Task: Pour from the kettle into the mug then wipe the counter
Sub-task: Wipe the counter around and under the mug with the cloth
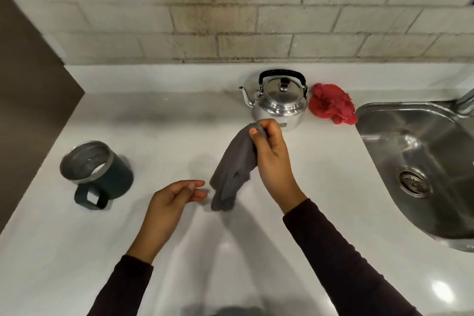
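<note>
A shiny steel kettle [279,101] with a black handle stands at the back of the white counter [164,120], spout pointing left. A dark mug [96,170] with a steel inside sits at the left, handle toward me. My right hand [272,156] pinches the top of a grey cloth [234,169], which hangs down with its lower end near the counter. My left hand [174,200] hovers just left of the cloth's lower end, fingers apart and holding nothing.
A crumpled red cloth [332,106] lies right of the kettle. A steel sink [420,161] with a drain fills the right side, its tap at the far right edge. A tiled wall runs behind. A dark panel borders the counter's left.
</note>
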The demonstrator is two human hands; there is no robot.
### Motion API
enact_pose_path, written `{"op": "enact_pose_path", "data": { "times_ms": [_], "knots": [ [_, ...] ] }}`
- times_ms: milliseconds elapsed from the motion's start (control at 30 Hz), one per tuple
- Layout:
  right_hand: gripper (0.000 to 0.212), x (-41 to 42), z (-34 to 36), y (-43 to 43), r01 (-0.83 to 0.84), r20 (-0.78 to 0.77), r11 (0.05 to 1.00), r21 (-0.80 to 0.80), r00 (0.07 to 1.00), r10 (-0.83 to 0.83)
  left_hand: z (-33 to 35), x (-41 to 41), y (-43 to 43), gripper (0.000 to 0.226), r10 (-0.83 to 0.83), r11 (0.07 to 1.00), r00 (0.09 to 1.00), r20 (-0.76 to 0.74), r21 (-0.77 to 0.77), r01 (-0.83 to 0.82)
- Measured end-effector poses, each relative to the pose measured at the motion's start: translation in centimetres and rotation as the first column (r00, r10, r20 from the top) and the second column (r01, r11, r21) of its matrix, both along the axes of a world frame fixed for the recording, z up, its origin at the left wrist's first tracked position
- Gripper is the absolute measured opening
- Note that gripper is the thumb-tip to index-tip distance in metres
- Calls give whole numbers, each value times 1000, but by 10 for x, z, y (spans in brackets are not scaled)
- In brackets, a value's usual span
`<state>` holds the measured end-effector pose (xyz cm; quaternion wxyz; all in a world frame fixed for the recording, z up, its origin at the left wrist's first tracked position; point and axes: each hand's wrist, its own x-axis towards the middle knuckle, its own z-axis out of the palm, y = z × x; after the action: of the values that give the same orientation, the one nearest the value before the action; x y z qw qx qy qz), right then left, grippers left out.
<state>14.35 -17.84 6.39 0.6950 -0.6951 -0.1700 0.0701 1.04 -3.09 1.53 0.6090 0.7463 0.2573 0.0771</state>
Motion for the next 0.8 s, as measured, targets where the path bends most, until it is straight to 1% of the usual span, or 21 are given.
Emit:
{"op": "enact_pose_path", "data": {
  "times_ms": [67,100,133,167,200,233,267,300,367,400,467,533,633,700,800],
  "knots": [
    [18,-23,-4,29,-64,-94,997,38,993,67,5,-27,26,26,62,998,998,20,3,-62],
    [18,-29,-7,37,-59,-125,998,28,990,62,6,-34,34,25,83,997,996,30,-2,-83],
    [18,-38,-13,46,-48,-148,999,-8,988,46,7,-45,45,25,110,994,994,29,2,-110],
    [15,-47,-21,58,-30,-155,996,-88,988,16,7,-59,58,24,138,990,990,27,10,-138],
    [12,-56,-31,70,-11,-146,977,-214,989,-21,6,-73,73,25,161,986,987,20,31,-162],
    [22,-62,-41,73,14,-108,927,-374,992,-58,4,-81,81,25,183,981,983,9,57,-183],
    [37,-68,-51,77,37,-49,863,-505,996,-71,2,-89,90,25,223,972,975,4,80,-223],
    [47,-74,-60,83,64,25,815,-575,998,-61,1,-97,100,25,275,957,961,13,93,-275],
    [52,-86,-77,96,68,135,750,-658,990,29,-3,-109,118,25,395,913,917,56,86,-399],
    [54,-92,-85,105,44,150,694,-718,984,93,-6,-113,127,24,446,889,891,80,77,-452],
    [62,-99,-103,118,-6,130,551,-834,970,207,-12,-113,135,17,499,860,861,102,65,-506],
    [70,-101,-118,133,-39,89,440,-897,960,266,-17,-109,144,7,496,865,865,83,38,-500],
    [75,-102,-133,150,14,108,298,-955,947,302,-25,-97,156,3,384,922,924,-3,-62,-383],
    [76,-101,-141,156,64,134,225,-972,942,309,-29,-90,160,13,287,943,956,-56,-159,-292],
    [74,-99,-150,159,64,122,192,-979,944,308,-35,-83,168,36,224,927,974,-32,-300,-224]
  ]
}}
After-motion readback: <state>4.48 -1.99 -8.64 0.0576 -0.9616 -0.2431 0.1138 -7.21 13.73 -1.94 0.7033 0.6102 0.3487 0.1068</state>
